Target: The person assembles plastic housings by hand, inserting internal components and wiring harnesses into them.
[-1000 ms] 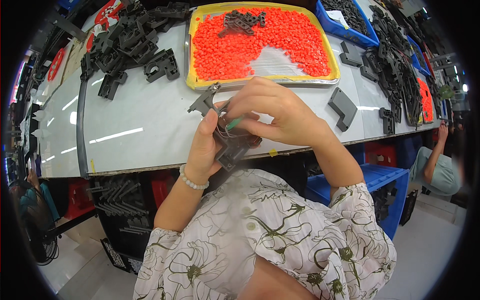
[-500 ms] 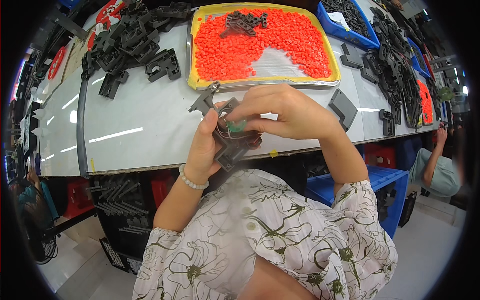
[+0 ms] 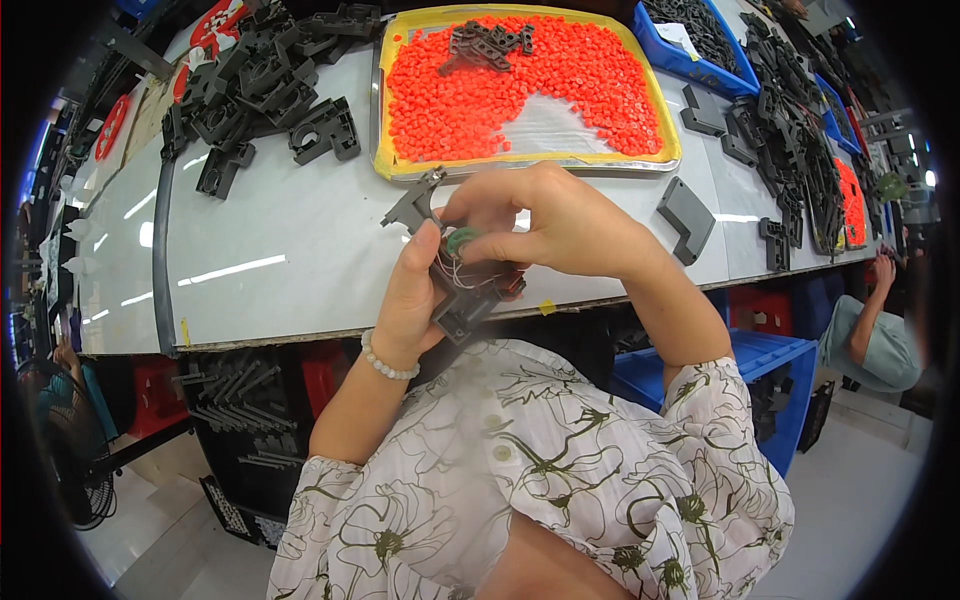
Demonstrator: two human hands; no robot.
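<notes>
My left hand (image 3: 405, 300) is closed round a dark grey plastic housing (image 3: 465, 313), held tilted above the table's front edge. A bracket-like grey arm (image 3: 412, 204) sticks out past my left thumb. Between the fingers of my right hand (image 3: 545, 220) is a small round green part (image 3: 461, 241), pinched at the upper part of the housing. Thin pale wires (image 3: 462, 272) run from it into the housing. My right fingers partly hide the housing's opening. A little red shows at the housing's right end.
A yellow-rimmed tray (image 3: 530, 168) of small red-orange pieces lies straight ahead, with several dark parts on top. Dark grey housings (image 3: 250, 95) are piled at the left. An L-shaped grey part (image 3: 687, 220) lies to the right, blue bins (image 3: 745, 85) beyond. A co-worker's arm (image 3: 868, 315) shows far right.
My right hand has shifted slightly left and turned, bringing the green part up and left to the housing's upper part. More of the wires now shows. My left hand has barely moved.
</notes>
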